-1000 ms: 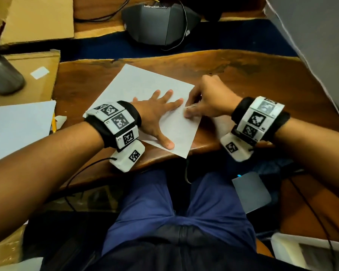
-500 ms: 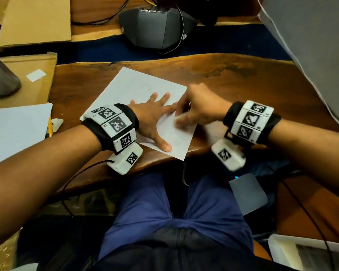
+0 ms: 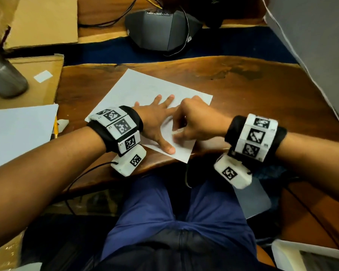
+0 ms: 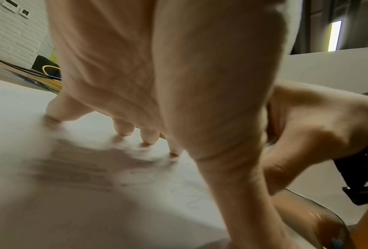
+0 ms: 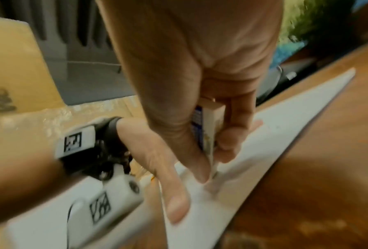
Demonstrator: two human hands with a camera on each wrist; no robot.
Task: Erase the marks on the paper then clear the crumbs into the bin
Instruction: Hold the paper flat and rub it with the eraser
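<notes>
A white sheet of paper (image 3: 145, 90) lies tilted on the wooden table (image 3: 243, 90). My left hand (image 3: 157, 122) lies flat on the paper with fingers spread, pressing it down. Its fingertips (image 4: 123, 129) touch the sheet in the left wrist view, near faint pencil marks (image 4: 191, 193). My right hand (image 3: 194, 122) pinches a white eraser (image 5: 211, 128) with a blue label between thumb and fingers. The eraser's lower end presses on the paper (image 5: 274, 131) just right of my left thumb (image 5: 174, 198). No bin is in view.
A grey device (image 3: 162, 30) with cables sits beyond the table's far edge. Cardboard (image 3: 43, 20) and a dark metal cylinder (image 3: 4, 75) are at the far left. Another white sheet (image 3: 18, 130), a yellow pencil (image 3: 55, 130) and a small white scrap lie left of the paper.
My right hand has slid leftward and toward me over the paper with the eraser, now close beside my left thumb. My left hand has stayed flat on the sheet.
</notes>
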